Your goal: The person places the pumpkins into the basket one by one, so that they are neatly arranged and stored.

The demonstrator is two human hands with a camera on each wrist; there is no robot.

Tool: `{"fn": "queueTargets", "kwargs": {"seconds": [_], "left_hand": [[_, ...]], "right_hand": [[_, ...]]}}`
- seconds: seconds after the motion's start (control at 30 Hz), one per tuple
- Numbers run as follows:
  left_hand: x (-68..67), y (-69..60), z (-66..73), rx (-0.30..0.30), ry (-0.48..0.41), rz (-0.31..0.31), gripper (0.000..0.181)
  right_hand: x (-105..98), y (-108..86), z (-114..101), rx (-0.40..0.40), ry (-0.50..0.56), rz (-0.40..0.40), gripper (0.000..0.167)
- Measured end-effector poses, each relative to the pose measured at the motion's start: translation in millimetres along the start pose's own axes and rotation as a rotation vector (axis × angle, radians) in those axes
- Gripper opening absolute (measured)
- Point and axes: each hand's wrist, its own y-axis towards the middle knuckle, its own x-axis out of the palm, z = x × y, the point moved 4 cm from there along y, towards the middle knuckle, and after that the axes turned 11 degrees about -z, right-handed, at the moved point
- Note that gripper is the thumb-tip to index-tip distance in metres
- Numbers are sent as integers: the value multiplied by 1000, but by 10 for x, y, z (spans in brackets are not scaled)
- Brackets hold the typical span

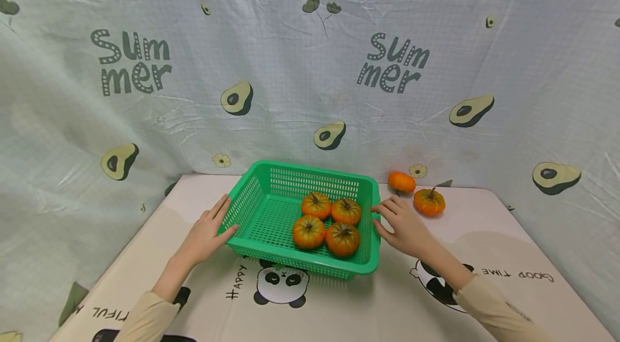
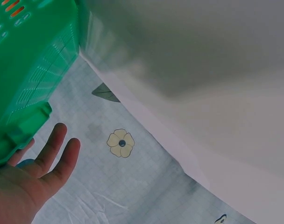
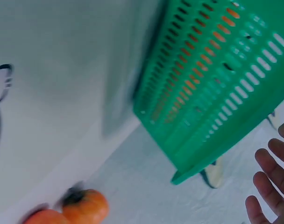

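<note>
A green plastic basket (image 1: pixel 271 213) with slotted walls is in the middle of the head view. Several small orange pumpkins (image 1: pixel 309 232) sit together in its right half. At its left end, my left hand (image 1: pixel 203 234) touches the rim with fingers extended; in the left wrist view, that hand (image 2: pixel 34 182) has its fingers spread beside the rim. My right hand (image 1: pixel 404 226) is at the basket's right end, fingers loosely bent near the rim. The right wrist view shows this hand (image 3: pixel 275 182) with fingers apart and nothing gripped.
Two more pumpkins, one on its side (image 1: pixel 401 182) and one upright (image 1: pixel 429 202), lie on the table behind the right hand. A pale table covering (image 1: pixel 339 315) carries panda prints. Behind the table hangs a cloth (image 1: pixel 290 62) printed with avocados.
</note>
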Motion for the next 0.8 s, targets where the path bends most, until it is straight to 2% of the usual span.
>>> {"fn": "queueTargets", "kwargs": {"seconds": [0.07,0.33,0.6,0.8], "left_hand": [[-1,0,2,0,-7,1,66],[6,-4,-4,3,-13,-4,66],[14,-6,-16,7,-29,5,66],[25,-2,-24,2,-32,-7,67]], "right_hand": [[18,-70,65,40,-6,3,21],[99,-334,415,189,-37,-11,20],[114,-485,843,405,-40,62,20],[191,-586,1112,600,-15,23,33]]}}
